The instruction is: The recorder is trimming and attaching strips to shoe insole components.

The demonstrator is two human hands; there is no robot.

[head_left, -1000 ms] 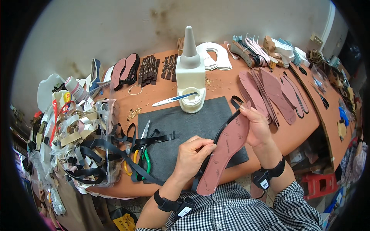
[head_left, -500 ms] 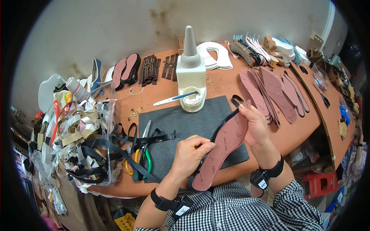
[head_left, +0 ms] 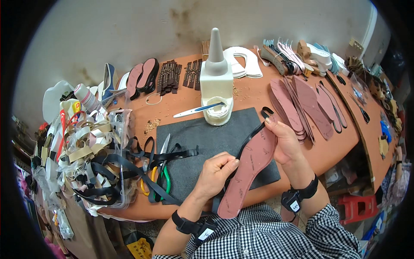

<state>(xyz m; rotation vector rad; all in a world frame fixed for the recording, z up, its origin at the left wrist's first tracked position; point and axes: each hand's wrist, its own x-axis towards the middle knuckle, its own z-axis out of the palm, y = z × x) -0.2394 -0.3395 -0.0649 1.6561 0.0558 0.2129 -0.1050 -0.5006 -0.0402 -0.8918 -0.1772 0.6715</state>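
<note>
Below us spreads the orange-brown worktop (head_left: 254, 96), with a dark mat (head_left: 228, 136) toward its front edge. Over the mat's near right corner we hold a pink insole (head_left: 249, 168) aslant, its lower end hanging past the worktop's front edge, close to our checked shirt (head_left: 267, 228). Our right hand (head_left: 284, 140) pinches the far end, thumb on top; our left hand (head_left: 215, 172) is closed in a narrow pinch at the left edge, about midway. Along that edge runs a black strip (head_left: 250, 137), caught under both thumbs, its free loop standing beyond our right fingertips.

We judge the insole light and thin, springy rather than floppy, and not fragile; the strip looks soft and perhaps slippery. Both are best taken together, pinched at the rim.
</note>
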